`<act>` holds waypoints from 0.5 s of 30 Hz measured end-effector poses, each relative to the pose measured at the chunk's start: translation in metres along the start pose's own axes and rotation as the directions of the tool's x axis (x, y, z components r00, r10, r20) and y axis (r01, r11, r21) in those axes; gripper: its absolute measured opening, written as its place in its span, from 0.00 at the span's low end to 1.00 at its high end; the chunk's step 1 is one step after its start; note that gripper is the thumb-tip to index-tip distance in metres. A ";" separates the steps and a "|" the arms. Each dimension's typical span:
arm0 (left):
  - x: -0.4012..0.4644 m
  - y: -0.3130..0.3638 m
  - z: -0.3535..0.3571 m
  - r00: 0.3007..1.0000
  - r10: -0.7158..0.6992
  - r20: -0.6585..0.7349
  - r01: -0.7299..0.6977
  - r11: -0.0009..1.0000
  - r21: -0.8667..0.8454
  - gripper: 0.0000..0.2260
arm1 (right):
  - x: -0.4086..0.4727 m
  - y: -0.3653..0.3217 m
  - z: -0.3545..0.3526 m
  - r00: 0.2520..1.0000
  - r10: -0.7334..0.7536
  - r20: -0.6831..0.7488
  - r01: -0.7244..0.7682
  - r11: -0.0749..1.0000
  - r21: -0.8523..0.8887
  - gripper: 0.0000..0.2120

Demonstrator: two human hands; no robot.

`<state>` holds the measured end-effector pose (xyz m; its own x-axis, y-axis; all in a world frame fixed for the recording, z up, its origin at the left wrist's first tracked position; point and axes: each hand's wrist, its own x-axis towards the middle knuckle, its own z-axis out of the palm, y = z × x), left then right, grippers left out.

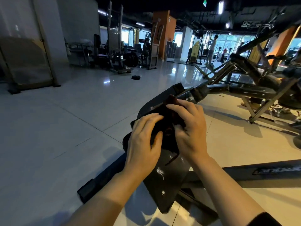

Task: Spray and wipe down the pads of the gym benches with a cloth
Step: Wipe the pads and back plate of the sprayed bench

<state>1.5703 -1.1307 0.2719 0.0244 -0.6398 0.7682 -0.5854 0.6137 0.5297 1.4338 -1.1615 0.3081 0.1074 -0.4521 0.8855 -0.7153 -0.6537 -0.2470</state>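
head view: dark cloth (169, 121) bunched between both hands over the black bench pad (164, 181); left grip (145, 136) and right grip (189, 128) clamped on it.

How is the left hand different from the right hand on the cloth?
The left hand lies nearer the camera with its fingers fairly straight, while the right hand reaches further up the bench pad with its fingers curled over the top of the cloth. The left thumb presses the cloth's middle; the right thumb pinches a fold. Both hold the same dark cloth on the pad.
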 end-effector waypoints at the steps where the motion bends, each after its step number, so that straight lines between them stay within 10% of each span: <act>1: 0.000 0.001 0.001 1.000 0.001 -0.012 -0.001 1.000 0.000 0.18 | -0.001 0.001 -0.001 0.999 0.031 -0.011 -0.031 1.000 0.003 0.23; 15: -0.010 -0.027 -0.004 0.901 -0.429 0.059 0.433 0.897 -0.092 0.24 | -0.026 -0.013 0.018 0.925 -0.368 0.098 0.378 0.861 -0.339 0.14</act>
<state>1.5892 -1.1397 0.2514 0.2249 -0.8674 0.4438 -0.4398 0.3161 0.8406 1.4528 -1.1526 0.2807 0.4301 -0.2372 0.8711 -0.8093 -0.5288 0.2556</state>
